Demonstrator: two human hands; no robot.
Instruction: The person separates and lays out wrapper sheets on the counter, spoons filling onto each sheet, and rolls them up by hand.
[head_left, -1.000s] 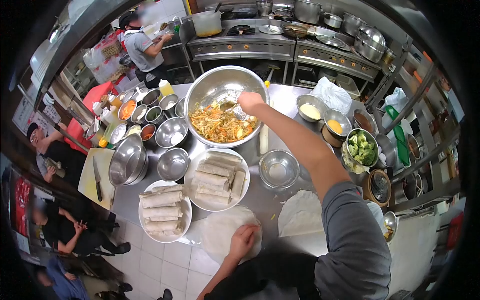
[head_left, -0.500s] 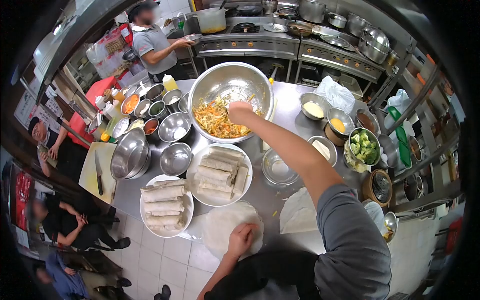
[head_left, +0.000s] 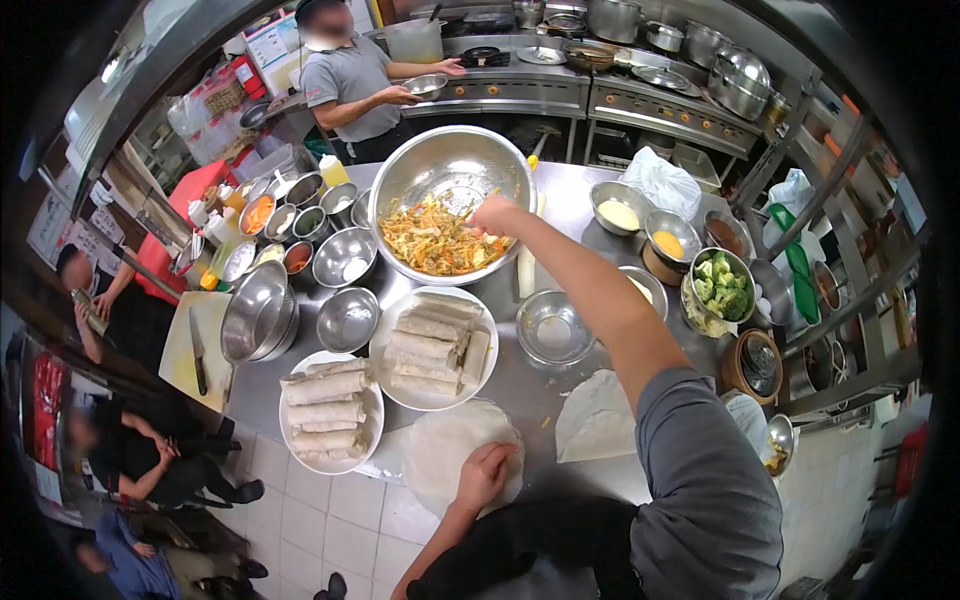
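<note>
My right hand [head_left: 493, 215] is inside a large steel mixing bowl [head_left: 385, 160], its fingers closed at the shredded vegetable filling [head_left: 440, 238]; the fingertips are partly hidden. My left hand [head_left: 484, 474] rests with curled fingers on a round, pale wrapper [head_left: 437, 455] near the table's front edge, and nothing shows in it. Beyond that wrapper, uncooked rolls [head_left: 425, 345] are piled on a white plate [head_left: 388, 388]. More rolls [head_left: 325, 412] lie on a second white plate [head_left: 379, 425] to the left. A folded wrapper sheet [head_left: 597, 420] lies to the right.
A steel bowl [head_left: 555, 328] stands right of the rolls. Farther right are a bowl of broccoli [head_left: 722, 287] and several ingredient bowls. At left are nested steel bowls [head_left: 258, 315] and a knife [head_left: 198, 350] on a cutting board [head_left: 178, 340]. A co-worker [head_left: 350, 85] stands across the table.
My right hand has shifted slightly right and up in the mixing bowl, and its fingers show more. My left hand stays on the wrapper. The co-worker has moved right, one hand off the pan.
</note>
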